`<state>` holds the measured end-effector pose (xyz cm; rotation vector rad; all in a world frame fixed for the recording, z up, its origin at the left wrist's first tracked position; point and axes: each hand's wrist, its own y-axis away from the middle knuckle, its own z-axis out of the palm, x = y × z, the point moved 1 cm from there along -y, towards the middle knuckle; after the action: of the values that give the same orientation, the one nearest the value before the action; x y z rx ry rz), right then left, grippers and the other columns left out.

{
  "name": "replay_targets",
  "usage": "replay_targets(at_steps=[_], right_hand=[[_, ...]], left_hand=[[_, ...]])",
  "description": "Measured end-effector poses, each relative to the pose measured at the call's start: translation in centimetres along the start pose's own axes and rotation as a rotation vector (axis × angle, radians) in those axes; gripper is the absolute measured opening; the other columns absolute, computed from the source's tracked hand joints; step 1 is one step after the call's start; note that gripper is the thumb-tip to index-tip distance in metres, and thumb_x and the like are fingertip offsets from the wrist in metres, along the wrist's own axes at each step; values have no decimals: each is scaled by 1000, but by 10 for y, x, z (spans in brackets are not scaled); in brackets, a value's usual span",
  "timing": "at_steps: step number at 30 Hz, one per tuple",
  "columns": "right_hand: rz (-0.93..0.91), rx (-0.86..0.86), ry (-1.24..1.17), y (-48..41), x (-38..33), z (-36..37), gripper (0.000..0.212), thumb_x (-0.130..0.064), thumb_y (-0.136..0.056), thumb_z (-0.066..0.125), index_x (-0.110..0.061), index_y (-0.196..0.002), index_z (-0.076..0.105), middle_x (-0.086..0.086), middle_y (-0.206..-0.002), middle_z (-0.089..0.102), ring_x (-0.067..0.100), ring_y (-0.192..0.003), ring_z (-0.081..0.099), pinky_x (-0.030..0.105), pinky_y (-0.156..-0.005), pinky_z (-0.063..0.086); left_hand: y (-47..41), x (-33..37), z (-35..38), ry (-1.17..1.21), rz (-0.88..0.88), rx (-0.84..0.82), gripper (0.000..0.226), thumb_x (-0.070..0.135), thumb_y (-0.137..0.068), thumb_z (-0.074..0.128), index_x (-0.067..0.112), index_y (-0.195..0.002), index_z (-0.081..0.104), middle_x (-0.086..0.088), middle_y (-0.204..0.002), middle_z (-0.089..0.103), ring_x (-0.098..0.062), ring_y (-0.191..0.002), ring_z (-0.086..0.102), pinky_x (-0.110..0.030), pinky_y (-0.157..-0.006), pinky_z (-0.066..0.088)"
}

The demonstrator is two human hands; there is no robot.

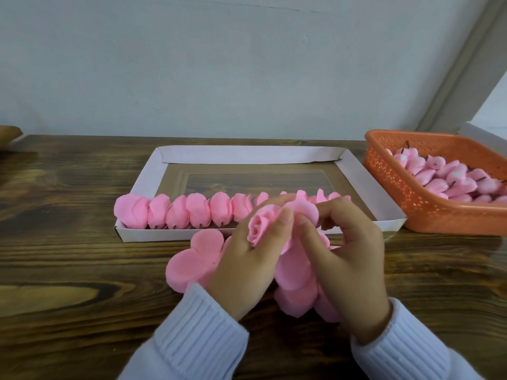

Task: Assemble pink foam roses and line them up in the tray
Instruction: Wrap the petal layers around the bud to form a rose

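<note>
Left hand [247,259] is gripping a half-built rose [259,229], fingers curled round it, just in front of the tray's [247,154] near wall. Right hand [348,259] is pinching a loose petal [303,211] against the rose's side, thumb and forefinger closed on it. Both hands are working above the table [82,242], over a pile of petal sheets [295,283].

Risks, as I'm judging them:
- The foam is looking thin, so a hard pinch is likely creasing or tearing the petal.
- If the left grip is loosening, the wrap is opening up and the petal is sliding off.
- The hands are working right beside the row of finished roses [178,211]. A knuckle brushing one could be tipping it and shoving its neighbours, since they are touching each other.
- The cuffs of the white sleeves [197,338] are lying close to the petal sheets and could be dragging them.

The row is leaning along the tray's near wall. Its right end is hiding behind the hands, so I cannot tell how much room is remaining there. That wall and the row are standing between the hands and the bare back of the tray.

Around the hands:
- A second petal stack [197,256] is lying left of the left hand, partly under the wrist.
- An orange basket [439,218] is sitting right of the tray, holding pink buds [452,179] with dark stems.
</note>
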<state>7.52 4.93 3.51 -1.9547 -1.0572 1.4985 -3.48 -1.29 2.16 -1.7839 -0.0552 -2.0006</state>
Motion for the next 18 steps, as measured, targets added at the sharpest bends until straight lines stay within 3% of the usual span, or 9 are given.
replay_targets(at_steps=[5, 8, 10, 12, 14, 18], right_hand=[[16, 14, 15, 0, 0, -1, 9, -18, -81, 69, -14, -74, 65, -4, -69, 61, 8, -68, 56, 29, -64, 47], [10, 4, 11, -1, -2, -2, 8, -21, -80, 69, -14, -77, 68, -6, -71, 62, 8, -70, 57, 28, -66, 48], [-10, -8, 0, -2, -3, -2, 6, -25, -80, 65, -19, -78, 67, -9, -72, 61, 4, -70, 55, 22, -67, 45], [-4, -9, -10, -2, -2, -3, 6, -25, -79, 64, -19, -77, 65, -10, -71, 60, 4, -69, 54, 19, -66, 43], [34, 4, -17, -2, -1, -3, 12, -26, -79, 65, -15, -74, 64, -9, -69, 59, 6, -67, 53, 21, -64, 43], [39, 6, -31, -1, 0, -3, 16, -26, -79, 64, -10, -74, 65, -7, -69, 59, 9, -67, 54, 23, -63, 44]], left_hand=[[2, 1, 3, -58, 73, -79, 28, 45, -87, 52, 25, -98, 69, 3, -87, 72, -8, -86, 68, -22, -76, 53], [3, 4, 3, -58, 102, -120, 22, 36, -97, 53, 19, -98, 67, 17, -72, 69, 10, -64, 62, -4, -59, 45], [3, 3, 3, -67, 113, -125, 24, 36, -96, 51, 18, -99, 67, 11, -77, 71, 6, -68, 64, -8, -63, 48], [2, 1, 3, -75, 119, -123, 31, 42, -90, 50, 19, -101, 69, -4, -90, 72, -8, -86, 68, -22, -77, 54], [2, 2, 3, -73, 114, -123, 30, 45, -88, 51, 22, -96, 69, -11, -88, 68, -13, -85, 66, -26, -78, 53], [5, 10, 7, -67, 143, -160, 20, 33, -95, 48, 20, -88, 60, 25, -56, 60, 18, -50, 52, 4, -50, 36]])
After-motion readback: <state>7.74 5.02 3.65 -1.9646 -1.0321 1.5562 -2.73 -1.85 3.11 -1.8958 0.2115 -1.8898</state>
